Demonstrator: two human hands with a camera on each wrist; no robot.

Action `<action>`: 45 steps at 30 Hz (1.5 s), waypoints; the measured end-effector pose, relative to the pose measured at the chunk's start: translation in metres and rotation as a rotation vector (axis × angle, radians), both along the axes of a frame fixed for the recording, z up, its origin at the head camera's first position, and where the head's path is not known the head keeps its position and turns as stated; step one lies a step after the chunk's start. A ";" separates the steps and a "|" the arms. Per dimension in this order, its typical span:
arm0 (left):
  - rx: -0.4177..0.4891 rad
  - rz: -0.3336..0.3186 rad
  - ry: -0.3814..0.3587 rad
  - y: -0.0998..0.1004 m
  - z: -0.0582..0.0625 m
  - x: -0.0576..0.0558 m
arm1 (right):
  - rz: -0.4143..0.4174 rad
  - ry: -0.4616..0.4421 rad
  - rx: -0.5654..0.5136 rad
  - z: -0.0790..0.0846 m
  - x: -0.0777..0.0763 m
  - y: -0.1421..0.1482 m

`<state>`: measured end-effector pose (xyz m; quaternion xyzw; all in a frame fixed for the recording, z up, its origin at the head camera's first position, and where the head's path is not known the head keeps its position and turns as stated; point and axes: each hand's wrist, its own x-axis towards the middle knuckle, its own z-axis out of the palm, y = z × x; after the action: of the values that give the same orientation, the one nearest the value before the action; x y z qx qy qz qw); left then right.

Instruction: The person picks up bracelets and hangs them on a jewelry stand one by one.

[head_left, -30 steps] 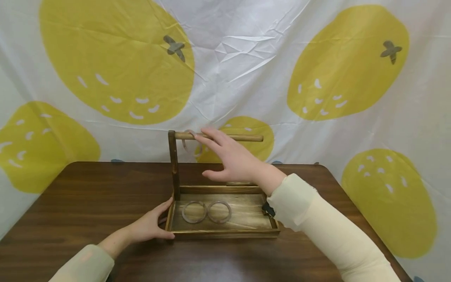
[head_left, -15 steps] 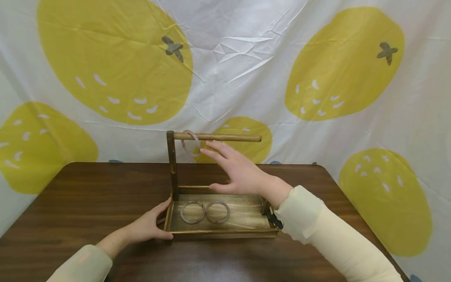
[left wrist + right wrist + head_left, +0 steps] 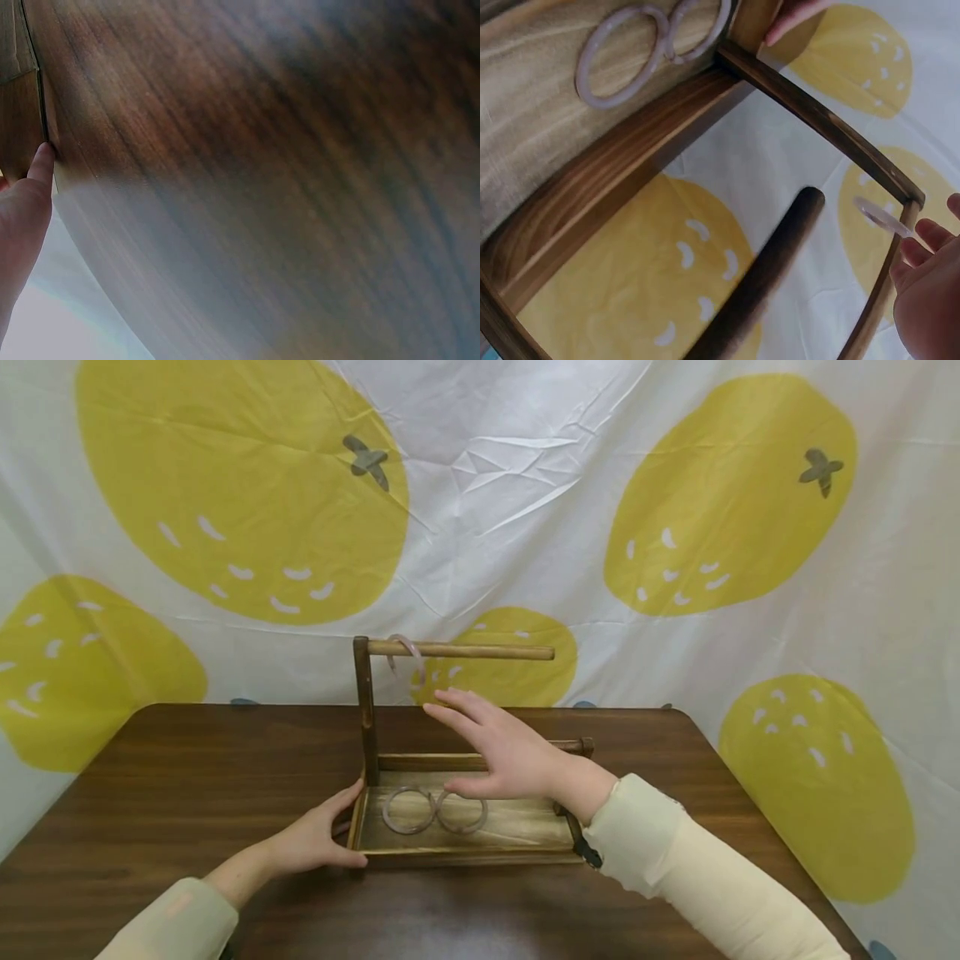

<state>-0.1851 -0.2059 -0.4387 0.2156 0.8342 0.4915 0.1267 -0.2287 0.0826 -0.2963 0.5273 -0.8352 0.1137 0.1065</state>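
Observation:
My left hand grips the left end of a wooden bangle stand, thumb at the front corner and fingers along the side. A pale pinkish bangle hangs on the stand's upper bar, close to the left post. Two similar bangles lie side by side in the tray part: a left bangle and a right bangle. Over the tray hovers my right hand, fingers extended and holding nothing. In the right wrist view its fingertips overlap the hanging bangle.
The stand rests on a dark brown wooden table. Behind it hangs a white cloth printed with yellow fruit. A lower bar of the stand shows at the right, partly behind my right hand.
My right hand has come off the hanging bangle and moved down below the upper bar, uncovering that bangle. My left hand stays at the stand's left end.

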 end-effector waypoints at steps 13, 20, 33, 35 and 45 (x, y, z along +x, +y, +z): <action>-0.011 0.008 0.001 -0.001 0.000 -0.001 | 0.017 -0.109 0.039 -0.025 0.003 -0.004; -0.015 0.003 -0.004 -0.001 0.000 -0.001 | 0.027 -0.142 0.061 -0.035 0.007 -0.004; -0.018 0.007 -0.011 -0.001 -0.002 -0.001 | -0.033 -0.252 0.123 -0.057 0.008 -0.001; -0.016 0.009 -0.012 -0.001 -0.002 -0.001 | -0.040 -0.248 0.126 -0.061 0.007 -0.001; -0.005 -0.003 -0.011 0.000 0.001 0.000 | -0.095 -0.271 0.137 -0.081 0.001 0.004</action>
<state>-0.1847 -0.2059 -0.4381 0.2138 0.8343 0.4905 0.1325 -0.2282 0.0871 -0.3778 0.4732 -0.8717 0.1215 -0.0378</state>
